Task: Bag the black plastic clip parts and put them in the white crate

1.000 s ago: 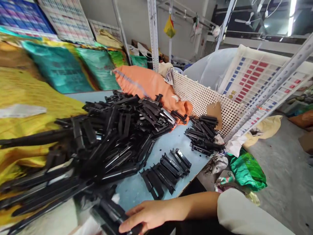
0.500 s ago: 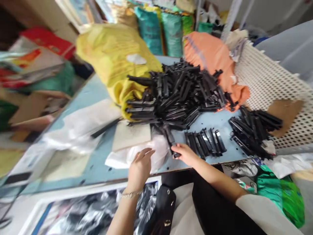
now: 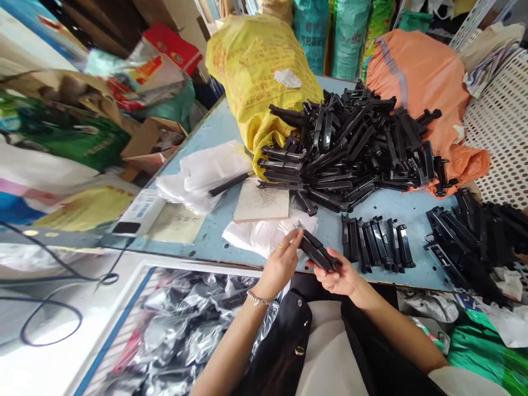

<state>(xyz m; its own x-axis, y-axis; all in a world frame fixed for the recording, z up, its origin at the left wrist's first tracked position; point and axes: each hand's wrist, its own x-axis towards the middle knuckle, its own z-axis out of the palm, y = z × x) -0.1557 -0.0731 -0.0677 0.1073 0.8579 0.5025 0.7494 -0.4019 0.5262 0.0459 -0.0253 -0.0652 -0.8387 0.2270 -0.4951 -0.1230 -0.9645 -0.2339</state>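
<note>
Both of my hands hold a small stack of black plastic bars over the near edge of the blue table. My right hand grips its lower end from below. My left hand, with a bracelet and a ring, pinches its upper end. Just behind lies a white plastic bag. A big heap of the same black bars fills the table's middle. A neat row of bars lies to the right of my hands, and another pile sits further right.
A yellow sack and an orange sack flank the heap. A white perforated basket stands at the right. A beige card and crumpled white bags lie at the left. A bin of plastic-wrapped parts sits below the table edge.
The camera has swung left and down. My right hand has lifted black bars off the table toward me. My left hand left the white bag and closed on the bars' other end.
</note>
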